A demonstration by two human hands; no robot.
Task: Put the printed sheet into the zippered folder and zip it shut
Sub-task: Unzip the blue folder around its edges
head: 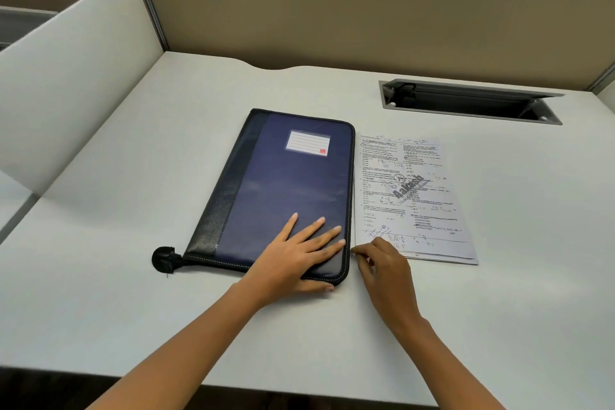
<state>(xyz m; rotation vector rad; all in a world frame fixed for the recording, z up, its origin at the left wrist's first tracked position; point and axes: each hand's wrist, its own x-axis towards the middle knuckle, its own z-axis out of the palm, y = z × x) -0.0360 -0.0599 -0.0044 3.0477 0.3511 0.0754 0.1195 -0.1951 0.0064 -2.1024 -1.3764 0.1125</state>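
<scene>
Just flat rect. vinyl folder (283, 183)

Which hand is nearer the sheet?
Right. The right hand is at the near left corner of the sheet, fingertips towards the folder. The left hand lies flat on the folder, further left.
</scene>
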